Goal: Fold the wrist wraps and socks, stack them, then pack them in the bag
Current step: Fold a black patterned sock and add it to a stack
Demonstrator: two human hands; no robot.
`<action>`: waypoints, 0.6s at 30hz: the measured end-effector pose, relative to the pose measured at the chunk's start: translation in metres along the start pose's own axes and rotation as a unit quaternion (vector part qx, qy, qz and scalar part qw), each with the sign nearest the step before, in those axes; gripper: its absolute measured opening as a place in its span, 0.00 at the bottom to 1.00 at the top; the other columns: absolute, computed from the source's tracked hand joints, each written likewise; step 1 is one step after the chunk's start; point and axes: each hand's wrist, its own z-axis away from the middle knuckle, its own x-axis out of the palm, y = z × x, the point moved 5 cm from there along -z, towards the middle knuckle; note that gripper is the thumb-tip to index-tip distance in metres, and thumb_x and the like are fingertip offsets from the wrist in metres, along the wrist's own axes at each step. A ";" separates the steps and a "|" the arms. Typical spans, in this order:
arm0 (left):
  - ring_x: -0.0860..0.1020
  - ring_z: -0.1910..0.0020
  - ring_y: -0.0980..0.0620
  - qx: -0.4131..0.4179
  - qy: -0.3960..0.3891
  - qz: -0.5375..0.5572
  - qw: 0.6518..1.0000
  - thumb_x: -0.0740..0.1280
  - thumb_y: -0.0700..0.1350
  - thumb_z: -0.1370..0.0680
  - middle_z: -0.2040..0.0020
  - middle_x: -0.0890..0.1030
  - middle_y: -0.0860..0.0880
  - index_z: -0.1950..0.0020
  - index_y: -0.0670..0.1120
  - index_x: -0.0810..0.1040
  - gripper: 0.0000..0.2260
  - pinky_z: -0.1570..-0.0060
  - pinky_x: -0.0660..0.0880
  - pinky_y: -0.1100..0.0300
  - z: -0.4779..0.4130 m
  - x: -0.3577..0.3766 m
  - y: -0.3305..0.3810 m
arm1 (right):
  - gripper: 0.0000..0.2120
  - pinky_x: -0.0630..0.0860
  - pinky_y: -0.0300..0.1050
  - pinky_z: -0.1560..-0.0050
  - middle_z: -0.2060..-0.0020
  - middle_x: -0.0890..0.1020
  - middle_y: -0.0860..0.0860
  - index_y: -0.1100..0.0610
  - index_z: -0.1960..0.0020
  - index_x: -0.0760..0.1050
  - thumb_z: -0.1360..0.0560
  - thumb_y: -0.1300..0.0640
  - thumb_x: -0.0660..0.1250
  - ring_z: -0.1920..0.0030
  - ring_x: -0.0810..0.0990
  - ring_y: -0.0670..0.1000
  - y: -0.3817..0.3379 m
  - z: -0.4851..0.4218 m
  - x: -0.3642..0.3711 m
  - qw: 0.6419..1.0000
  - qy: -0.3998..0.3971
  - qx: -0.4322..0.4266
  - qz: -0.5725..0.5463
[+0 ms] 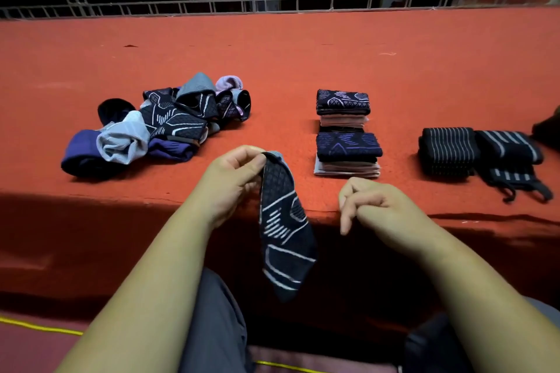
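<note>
My left hand (235, 174) pinches the top end of a dark patterned sock (283, 230), which hangs down past the front edge of the red carpeted platform (303, 48). My right hand (368, 204) hovers beside it, fingers loosely curled, holding nothing. A heap of unfolded socks (157, 127) lies to the left. Two stacks of folded socks stand right of centre, the far stack (343, 107) behind the near stack (348, 154). Folded black striped wrist wraps (448, 150) lie further right, with another wrap (512, 160) beside them.
A dark object (548, 127) is cut off by the right border; it may be the bag. A metal truss railing (272, 4) runs along the platform's far side. My grey-trousered legs (218, 321) sit below the platform's front edge.
</note>
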 end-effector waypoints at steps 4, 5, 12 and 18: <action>0.67 0.74 0.60 -0.008 -0.008 -0.010 1.000 0.69 0.43 0.16 0.66 0.72 0.52 0.51 0.48 0.81 0.04 0.75 0.62 0.70 0.009 0.010 0.004 | 0.05 0.73 0.42 0.47 0.54 0.84 0.45 0.47 0.55 0.85 0.21 0.52 0.72 0.50 0.81 0.45 0.008 -0.009 0.007 0.992 0.094 0.007 0.084; 0.68 0.71 0.58 -0.005 -0.015 0.006 1.000 0.71 0.44 0.17 0.64 0.73 0.51 0.51 0.48 0.82 0.03 0.73 0.63 0.69 0.009 0.012 0.005 | 0.04 0.74 0.42 0.46 0.54 0.84 0.43 0.46 0.53 0.85 0.21 0.48 0.74 0.49 0.81 0.43 0.009 -0.012 0.013 0.991 0.090 0.009 0.101; 0.82 0.49 0.48 0.018 -0.095 0.148 0.984 0.68 0.40 0.18 0.49 0.84 0.42 0.48 0.44 0.82 0.04 0.47 0.80 0.55 0.011 0.029 0.010 | 0.17 0.77 0.55 0.47 0.61 0.82 0.43 0.47 0.57 0.82 0.23 0.34 0.68 0.56 0.81 0.46 0.011 -0.025 0.038 0.988 0.071 0.026 0.134; 0.77 0.50 0.52 0.132 -0.059 -0.035 0.989 0.74 0.40 0.23 0.52 0.78 0.49 0.41 0.46 0.77 0.12 0.46 0.75 0.59 0.014 0.024 0.022 | 0.02 0.70 0.41 0.62 0.67 0.79 0.47 0.49 0.52 0.83 0.22 0.54 0.76 0.66 0.74 0.41 0.014 -0.023 0.029 0.992 0.103 0.069 0.022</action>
